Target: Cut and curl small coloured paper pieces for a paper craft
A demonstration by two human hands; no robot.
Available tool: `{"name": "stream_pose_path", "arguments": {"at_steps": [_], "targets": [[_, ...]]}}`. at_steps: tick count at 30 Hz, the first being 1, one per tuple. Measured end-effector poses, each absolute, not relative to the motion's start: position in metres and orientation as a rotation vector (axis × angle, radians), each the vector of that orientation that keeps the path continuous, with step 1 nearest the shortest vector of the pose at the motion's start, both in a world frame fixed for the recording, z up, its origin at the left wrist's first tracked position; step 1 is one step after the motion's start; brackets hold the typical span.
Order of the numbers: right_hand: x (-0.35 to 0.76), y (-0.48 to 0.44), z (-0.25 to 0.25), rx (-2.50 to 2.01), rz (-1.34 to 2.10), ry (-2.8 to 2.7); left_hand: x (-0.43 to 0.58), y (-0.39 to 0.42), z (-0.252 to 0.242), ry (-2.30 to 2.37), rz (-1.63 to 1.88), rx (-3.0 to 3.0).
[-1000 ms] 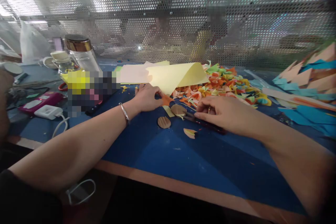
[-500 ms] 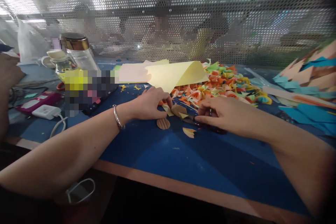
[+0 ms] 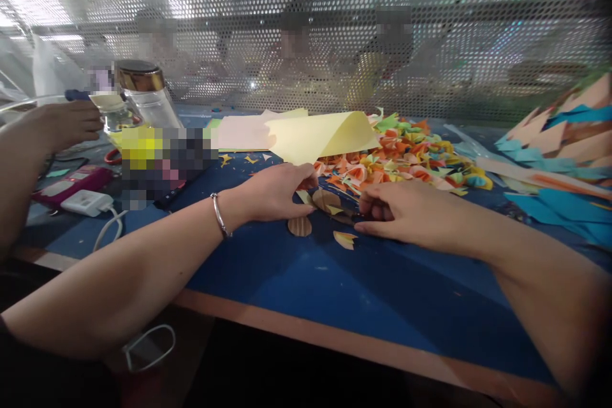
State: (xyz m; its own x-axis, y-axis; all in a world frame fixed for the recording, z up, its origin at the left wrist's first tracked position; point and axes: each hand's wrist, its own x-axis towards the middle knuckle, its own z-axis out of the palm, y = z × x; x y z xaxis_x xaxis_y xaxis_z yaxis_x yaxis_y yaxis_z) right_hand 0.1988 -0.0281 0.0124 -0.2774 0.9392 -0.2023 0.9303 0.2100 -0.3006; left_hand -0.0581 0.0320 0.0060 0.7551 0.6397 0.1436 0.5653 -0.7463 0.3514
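Note:
My left hand (image 3: 280, 191), with a silver bangle on its wrist, rests over the blue table, thumb and forefinger apart. Beside its fingertips lie a pale yellow paper slip (image 3: 303, 197) and a ridged brown cardboard disc (image 3: 299, 226). A second brown disc (image 3: 327, 200) sits between my hands. My right hand (image 3: 389, 210) is low on the table with its fingers curled; a dark, narrow, blade-like thing (image 3: 348, 218) points left from under it. What its fingers grip is mostly hidden. Just in front lies a small cream-and-orange folded paper piece (image 3: 344, 240).
A heap of folded coloured paper pieces (image 3: 421, 156) lies behind my hands, beside yellow sheets (image 3: 325, 134). To the left are a bottle (image 3: 150, 99), a white charger (image 3: 88, 202) and another person's hand (image 3: 67, 124). Blue paper (image 3: 559, 210) lies at right, near a layered paper structure (image 3: 568, 124).
My left thumb and forefinger have spread a little. My right hand has lowered slightly over the dark thing, covering more of it. The other person's hand has come in further from the left.

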Motion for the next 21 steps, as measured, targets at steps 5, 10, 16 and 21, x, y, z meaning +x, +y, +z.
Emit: {"name": "stream_pose_path", "arguments": {"at_steps": [5, 10, 16, 21], "targets": [[0.199, -0.028, 0.012, -1.828, 0.555, -2.442, -0.061, 0.029, 0.015, 0.964, 0.307, 2.695], [0.199, -0.026, 0.017, -1.839, 0.467, -2.45, -0.063, 0.031, 0.017, 0.96, 0.277, 2.741], [0.208, -0.021, 0.015, -1.77, 0.443, -2.435, -0.061, 0.04, 0.009, 0.91, 0.346, 2.768], [0.21, -0.022, 0.017, -1.707, 0.434, -2.398, -0.062, 0.041, 0.008, 0.813, 0.399, 2.773]]}}
